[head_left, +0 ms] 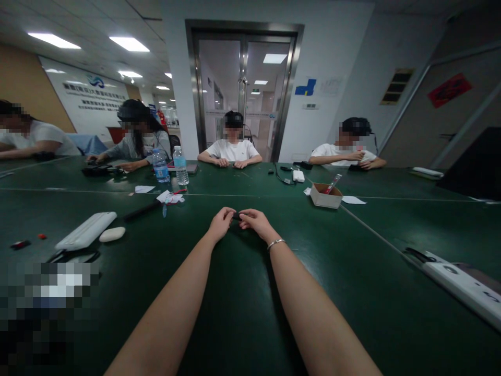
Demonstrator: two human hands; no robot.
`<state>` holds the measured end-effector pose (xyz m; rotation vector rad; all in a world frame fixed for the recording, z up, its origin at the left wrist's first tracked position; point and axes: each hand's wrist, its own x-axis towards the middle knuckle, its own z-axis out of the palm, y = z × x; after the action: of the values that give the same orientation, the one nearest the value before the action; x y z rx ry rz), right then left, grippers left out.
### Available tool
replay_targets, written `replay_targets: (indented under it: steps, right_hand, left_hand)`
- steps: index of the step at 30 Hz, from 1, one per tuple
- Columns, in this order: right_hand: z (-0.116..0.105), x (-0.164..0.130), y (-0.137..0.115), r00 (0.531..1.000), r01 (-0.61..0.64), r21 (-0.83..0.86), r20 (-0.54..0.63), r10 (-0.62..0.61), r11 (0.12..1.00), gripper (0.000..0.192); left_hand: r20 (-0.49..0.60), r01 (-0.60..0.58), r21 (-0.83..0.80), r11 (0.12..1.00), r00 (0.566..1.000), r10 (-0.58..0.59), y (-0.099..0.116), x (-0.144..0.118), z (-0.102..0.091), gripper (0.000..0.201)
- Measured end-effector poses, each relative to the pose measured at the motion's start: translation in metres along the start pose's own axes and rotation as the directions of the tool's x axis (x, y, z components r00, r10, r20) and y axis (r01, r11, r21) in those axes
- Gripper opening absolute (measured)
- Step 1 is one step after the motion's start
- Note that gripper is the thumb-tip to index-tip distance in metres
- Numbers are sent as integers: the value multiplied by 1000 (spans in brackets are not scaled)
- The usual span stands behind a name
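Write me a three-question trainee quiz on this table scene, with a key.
1. True or false: both hands pinch one small dark object between their fingertips.
2. Which wrist wears the bracelet? A) left B) right
3. What stands upright in the cardboard box on the green table?

Key:
1. True. The left hand and right hand meet on it.
2. B.
3. A red-handled tool, too small to identify; two water bottles stand farther left.
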<state>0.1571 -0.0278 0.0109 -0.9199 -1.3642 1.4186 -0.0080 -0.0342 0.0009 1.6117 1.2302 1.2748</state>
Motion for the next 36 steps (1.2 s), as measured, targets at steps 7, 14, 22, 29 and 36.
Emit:
replay_targets:
  steps: [7, 14, 22, 29, 36]
  right_hand:
    - [0, 2, 1, 999, -15, 37, -47, 17, 999, 11]
    - [-1, 1, 1, 1000, 10, 50, 3, -10, 999, 19]
    - [-1, -2, -1, 1000, 26, 54, 5, -26, 998, 18]
    - [-1, 0, 1, 1000, 17, 56, -11, -16, 998, 17]
    - [-2, -1, 1, 1000, 24, 53, 17, -25, 998, 19]
  left_hand:
    - [-36, -136, -28, 990, 990, 135, 1, 2, -2, 22]
    - [-44, 97, -70, 993, 994, -101, 7, 0, -1, 28]
    - [-36, 58, -13, 998, 998, -58, 1, 2, -1, 26]
    - [-128, 22, 1, 1000, 991, -22, 3, 2, 0, 23]
    - [-69, 19, -14, 1000, 997, -20, 0, 3, 1, 27]
